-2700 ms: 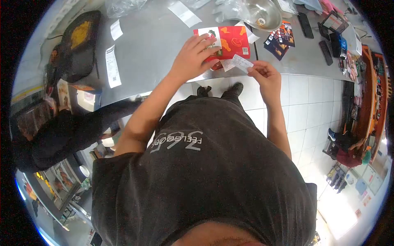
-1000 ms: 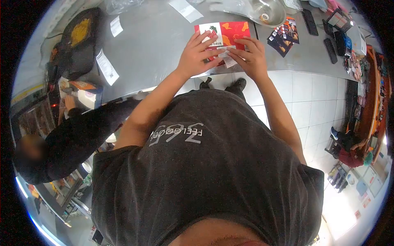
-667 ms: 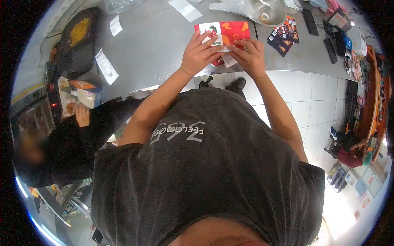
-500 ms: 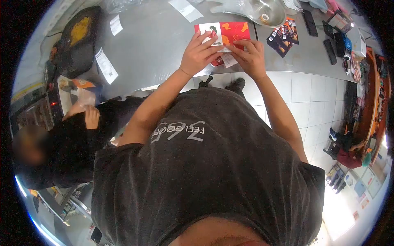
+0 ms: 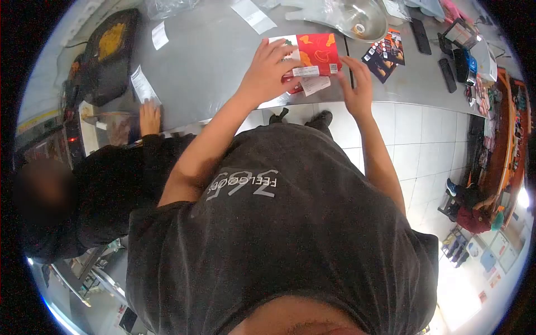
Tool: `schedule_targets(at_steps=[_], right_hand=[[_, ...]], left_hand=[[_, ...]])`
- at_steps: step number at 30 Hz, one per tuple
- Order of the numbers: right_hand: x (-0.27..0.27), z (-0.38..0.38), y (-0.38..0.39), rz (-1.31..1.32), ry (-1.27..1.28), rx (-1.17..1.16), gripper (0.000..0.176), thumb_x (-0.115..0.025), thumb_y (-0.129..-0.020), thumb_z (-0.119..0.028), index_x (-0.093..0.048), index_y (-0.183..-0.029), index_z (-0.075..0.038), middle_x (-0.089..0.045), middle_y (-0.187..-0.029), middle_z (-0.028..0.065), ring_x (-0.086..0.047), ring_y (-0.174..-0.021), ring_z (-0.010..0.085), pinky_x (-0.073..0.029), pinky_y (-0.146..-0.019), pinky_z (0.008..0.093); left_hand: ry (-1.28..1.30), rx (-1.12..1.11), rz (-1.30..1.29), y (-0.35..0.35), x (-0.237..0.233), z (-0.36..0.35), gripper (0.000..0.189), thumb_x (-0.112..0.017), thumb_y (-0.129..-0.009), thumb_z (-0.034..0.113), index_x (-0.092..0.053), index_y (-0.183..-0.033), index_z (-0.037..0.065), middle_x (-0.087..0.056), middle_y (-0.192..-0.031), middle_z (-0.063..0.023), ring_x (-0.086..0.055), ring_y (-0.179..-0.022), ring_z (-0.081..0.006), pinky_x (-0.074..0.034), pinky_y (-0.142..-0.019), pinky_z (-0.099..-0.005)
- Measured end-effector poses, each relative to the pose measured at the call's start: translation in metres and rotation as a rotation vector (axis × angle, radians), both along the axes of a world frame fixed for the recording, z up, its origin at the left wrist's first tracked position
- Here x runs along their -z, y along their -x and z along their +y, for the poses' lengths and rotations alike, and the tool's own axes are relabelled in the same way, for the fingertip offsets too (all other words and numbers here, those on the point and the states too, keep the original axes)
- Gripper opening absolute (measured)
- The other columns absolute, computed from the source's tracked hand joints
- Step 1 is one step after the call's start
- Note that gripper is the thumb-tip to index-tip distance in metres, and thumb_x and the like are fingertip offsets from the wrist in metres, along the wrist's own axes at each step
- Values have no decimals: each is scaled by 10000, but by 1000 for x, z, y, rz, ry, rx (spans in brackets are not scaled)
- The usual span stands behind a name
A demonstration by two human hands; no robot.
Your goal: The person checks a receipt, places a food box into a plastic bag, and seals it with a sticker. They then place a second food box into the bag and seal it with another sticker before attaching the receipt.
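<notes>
A red and white cardboard food box [image 5: 318, 49] with orange drawings lies near the front edge of the steel counter. My left hand [image 5: 271, 70] rests over the box's left end, fingers stretched across its white part and covering some of the print. To the right of the box, my right hand [image 5: 357, 89] is open, its fingers apart and close to the box's right front corner. A white printed label [image 5: 305, 71] sits along the box's front edge. Below it, a paper slip [image 5: 315, 85] sticks out toward me.
A metal bowl [image 5: 365, 19] stands behind the box, with dark printed cards [image 5: 384, 58] at its right. Receipts [image 5: 254, 17] lie on the counter [image 5: 195, 67]. On the left, a co-worker's hand [image 5: 149, 118] touches a receipt [image 5: 144, 86]; a black tray [image 5: 109, 56] stands beyond.
My right hand has come off the box and moved right and down, uncovering the front label. My left hand stays at the box. The co-worker's hand has reached a receipt on the counter.
</notes>
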State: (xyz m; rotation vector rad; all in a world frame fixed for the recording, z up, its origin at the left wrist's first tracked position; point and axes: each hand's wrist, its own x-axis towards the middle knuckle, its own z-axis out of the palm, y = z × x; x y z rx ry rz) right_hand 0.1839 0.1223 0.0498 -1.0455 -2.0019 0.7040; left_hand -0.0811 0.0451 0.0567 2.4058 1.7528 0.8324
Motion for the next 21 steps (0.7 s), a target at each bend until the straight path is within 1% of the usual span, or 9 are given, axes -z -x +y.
schedule_targets(at_steps=[2,4,7,8,11,14,17,20,21], right_hand=[[25,14,-12,114,200,93,317,-702,-993,-274,-727,-1254,-96,-698,-1192,112,-647,-1116,250,-495,-970,362],[41,25,-15,112,321,134,314,-654,-1027,-289,-726,-1246,-75,-706,-1137,110,-660,-1036,211,-505,-923,338],[61,42,-17,125,460,110,320,-628,-1049,-300,-731,-1215,-47,-710,-1097,98,-664,-952,177,-515,-881,320],[68,47,-19,131,504,86,321,-628,-1050,-301,-734,-1202,-39,-710,-1091,92,-663,-930,170,-517,-871,317],[70,53,-17,31,550,51,348,-667,-1027,-316,-705,-1240,-44,-705,-1034,107,-664,-876,178,-521,-857,326],[46,23,1,65,628,99,420,-724,-979,-324,-659,-1297,-59,-683,-1099,140,-654,-977,244,-517,-905,368],[38,-6,12,-42,263,153,523,-779,-914,-350,-619,-1333,-81,-635,-1201,178,-600,-1092,314,-477,-983,437],[15,-9,22,-356,-184,27,488,-826,-853,-348,-689,-1246,-93,-603,-1237,145,-577,-1053,315,-438,-987,455],[16,-7,24,-350,-142,-18,460,-828,-846,-355,-707,-1208,-99,-614,-1214,134,-574,-1062,317,-412,-1012,465]], left_hand=[[94,-22,47,-4,-11,11,791,-856,-768,391,-549,-1486,266,-521,-1513,-132,-466,-1418,-404,-284,-1219,-609],[151,-40,88,-4,-13,31,954,-866,-736,439,-441,-1573,272,-475,-1540,-177,-452,-1419,-428,-291,-1203,-625],[372,-38,125,-4,-31,46,1097,-868,-703,454,-299,-1635,351,-522,-1468,-212,-480,-1374,-443,-339,-1155,-611],[372,-46,80,-1,-33,49,1094,-865,-703,462,-300,-1633,357,-520,-1468,-222,-486,-1365,-451,-353,-1140,-609],[338,-108,-24,19,-36,49,1091,-858,-700,487,-299,-1630,373,-516,-1466,-246,-500,-1344,-467,-386,-1106,-605],[279,-266,-54,56,-36,29,1105,-856,-695,506,-287,-1633,378,-512,-1465,-261,-504,-1339,-474,-393,-1095,-613],[316,-469,-25,92,-16,7,1117,-859,-692,515,-280,-1636,377,-500,-1473,-269,-493,-1346,-484,-387,-1096,-622],[440,-647,21,106,11,-11,1112,-862,-695,534,-291,-1635,367,-477,-1492,-276,-472,-1359,-497,-376,-1105,-624],[476,-692,38,102,14,-18,1107,-862,-698,541,-299,-1634,358,-469,-1499,-277,-462,-1366,-500,-369,-1113,-622]])
